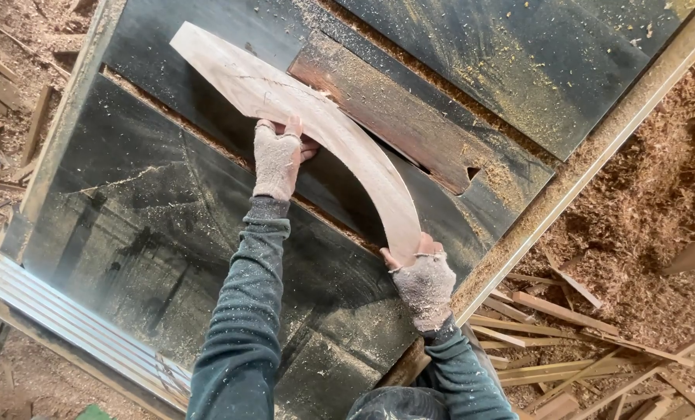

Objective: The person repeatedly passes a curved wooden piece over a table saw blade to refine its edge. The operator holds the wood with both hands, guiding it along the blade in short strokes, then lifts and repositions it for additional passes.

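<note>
The left hand (276, 159), in a dusty fingerless glove, lies on the middle of a curved wooden piece (324, 124); its fingers bend over the inner edge of the curve and grip it. The right hand (423, 278), in the same kind of glove, is closed around the near end of the curved wooden piece, with the thumb on top. The piece is pale, shaped like an arc, and it lies flat on the dark desk (168, 233); its far end is pointed and reaches toward the upper left. Just beside the outer side of the arc there is a reddish-brown board (394, 117) covered with sawdust, and it seems to touch the arc near the left hand. A narrow slot (441, 167) runs across the desk beside this board. On the right, past the desk edge, thin wood strips (549, 311) lie on a heap of sawdust (651, 210); at the lower left, a ribbed metal rail (67, 311) runs along the desk.
</note>
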